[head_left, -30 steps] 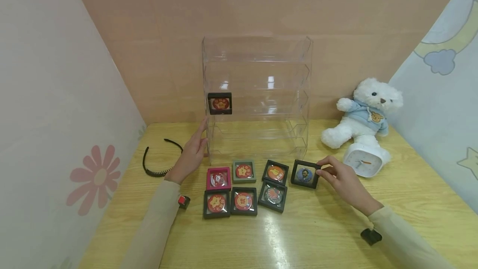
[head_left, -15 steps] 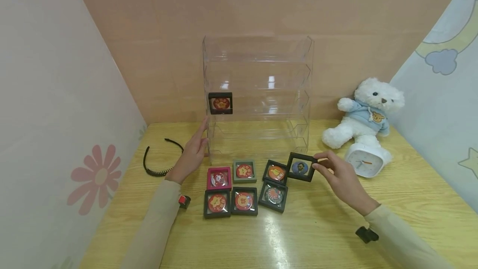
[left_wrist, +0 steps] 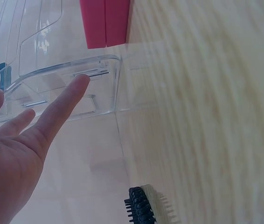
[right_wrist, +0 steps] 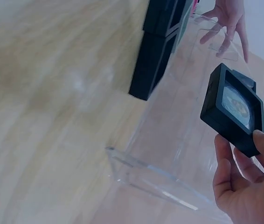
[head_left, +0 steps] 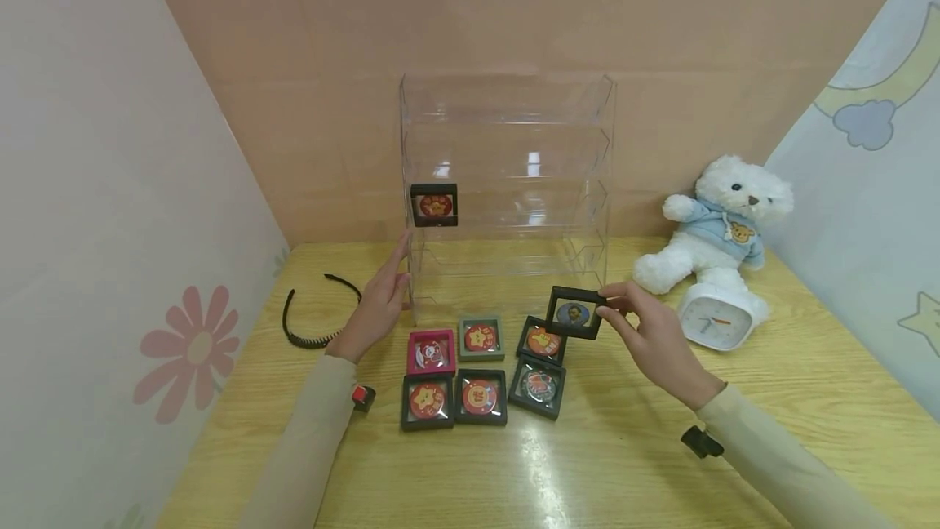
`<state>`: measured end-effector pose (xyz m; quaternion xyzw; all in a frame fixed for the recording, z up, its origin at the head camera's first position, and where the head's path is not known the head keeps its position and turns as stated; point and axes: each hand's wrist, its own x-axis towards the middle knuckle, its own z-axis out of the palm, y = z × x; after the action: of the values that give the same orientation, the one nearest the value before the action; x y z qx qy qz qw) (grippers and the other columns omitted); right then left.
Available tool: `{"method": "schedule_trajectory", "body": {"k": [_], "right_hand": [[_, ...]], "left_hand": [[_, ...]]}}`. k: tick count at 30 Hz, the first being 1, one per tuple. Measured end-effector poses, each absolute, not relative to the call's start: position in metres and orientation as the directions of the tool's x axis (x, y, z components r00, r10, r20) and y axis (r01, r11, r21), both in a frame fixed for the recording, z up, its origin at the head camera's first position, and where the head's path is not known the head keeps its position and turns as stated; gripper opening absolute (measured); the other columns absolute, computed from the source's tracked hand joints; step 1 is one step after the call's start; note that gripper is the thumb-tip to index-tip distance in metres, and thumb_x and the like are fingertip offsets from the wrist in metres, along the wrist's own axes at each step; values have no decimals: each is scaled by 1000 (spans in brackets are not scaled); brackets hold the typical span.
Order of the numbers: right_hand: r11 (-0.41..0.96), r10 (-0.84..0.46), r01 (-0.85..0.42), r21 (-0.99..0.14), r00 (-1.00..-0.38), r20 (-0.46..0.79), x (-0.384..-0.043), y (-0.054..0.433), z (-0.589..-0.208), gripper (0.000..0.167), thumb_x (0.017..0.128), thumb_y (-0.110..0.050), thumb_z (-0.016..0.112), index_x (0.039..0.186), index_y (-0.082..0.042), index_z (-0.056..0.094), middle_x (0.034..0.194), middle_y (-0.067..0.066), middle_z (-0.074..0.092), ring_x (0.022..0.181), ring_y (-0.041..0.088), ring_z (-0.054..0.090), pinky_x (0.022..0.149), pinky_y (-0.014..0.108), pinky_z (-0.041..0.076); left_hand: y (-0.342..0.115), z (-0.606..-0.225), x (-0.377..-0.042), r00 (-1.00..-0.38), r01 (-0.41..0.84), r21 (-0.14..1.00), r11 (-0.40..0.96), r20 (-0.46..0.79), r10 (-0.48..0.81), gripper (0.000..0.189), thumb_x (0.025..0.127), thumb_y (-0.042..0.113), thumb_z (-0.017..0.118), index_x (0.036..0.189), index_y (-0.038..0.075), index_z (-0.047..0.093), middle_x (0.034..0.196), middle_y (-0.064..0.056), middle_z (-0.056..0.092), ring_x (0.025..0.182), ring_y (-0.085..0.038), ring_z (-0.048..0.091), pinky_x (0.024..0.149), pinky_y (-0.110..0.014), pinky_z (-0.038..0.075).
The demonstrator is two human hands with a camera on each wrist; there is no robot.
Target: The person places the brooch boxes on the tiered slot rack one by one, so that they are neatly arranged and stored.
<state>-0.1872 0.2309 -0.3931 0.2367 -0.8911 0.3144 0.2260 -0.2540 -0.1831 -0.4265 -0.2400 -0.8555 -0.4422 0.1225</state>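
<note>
Within the last second, the square black plastic frame with a round blue portrait badge [head_left: 574,314] shifts toward eleven o'clock; it now hangs above the yellow wooden counter [head_left: 455,480], its edge pinched in the grip of the right hand [head_left: 655,341]. This brings it nearer the clear plastic tiered rack [head_left: 514,186], at that rack's five o'clock, not yet on a tier. The left hand [head_left: 374,300], fingers extended, still rests against the rack's eight o'clock side.
</note>
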Motion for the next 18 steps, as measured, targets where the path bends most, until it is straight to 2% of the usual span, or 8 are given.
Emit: {"method": "schedule_trajectory", "body": {"k": [3,5,6,9,13,18], "right_hand": [[684,-281,-583,-438,-766,578,-190,224,-388,26,94,-5,72,118,-10,64,106,1,70,89,18,68,62,24,45],[680,-287,-601,-420,-746,601,-192,219,-385,27,93,-3,73,118,-9,64,105,1,70,87,17,67,62,24,44],[676,-292,-612,-410,-733,614,-194,217,-384,28,92,-1,74,117,-8,64,105,2,70,87,17,67,64,24,44],[662,-309,-644,-384,-701,643,-198,210,-379,30,89,1,76,115,-6,64,103,4,70,85,17,66,65,24,44],[643,-327,-668,-374,-681,655,-204,201,-374,30,88,2,76,115,-5,64,103,7,69,87,19,67,64,24,44],[626,-333,-680,-381,-675,658,-212,191,-370,29,90,1,74,116,-4,63,105,7,69,89,21,68,63,36,48]], "left_hand": [[-183,-426,-254,-858,514,707,486,414,305,70,110,7,39,164,32,4,168,2,12,145,-35,33,96,-46,53],[-183,-426,-254,-860,510,716,477,408,307,69,110,8,39,164,32,4,168,1,12,142,-37,37,86,-43,58],[-184,-425,-254,-860,510,717,476,409,306,69,110,8,39,164,33,4,168,1,12,142,-37,38,85,-43,58],[-183,-425,-254,-863,506,715,483,408,300,69,110,8,39,164,33,4,168,-1,15,143,-37,37,96,-48,52],[-183,-425,-253,-866,501,707,499,407,292,70,110,7,40,164,33,5,167,0,17,146,-31,31,111,-55,36],[-183,-427,-253,-864,503,705,500,409,292,70,110,7,41,164,32,5,167,2,16,147,-30,30,112,-57,34]]}}
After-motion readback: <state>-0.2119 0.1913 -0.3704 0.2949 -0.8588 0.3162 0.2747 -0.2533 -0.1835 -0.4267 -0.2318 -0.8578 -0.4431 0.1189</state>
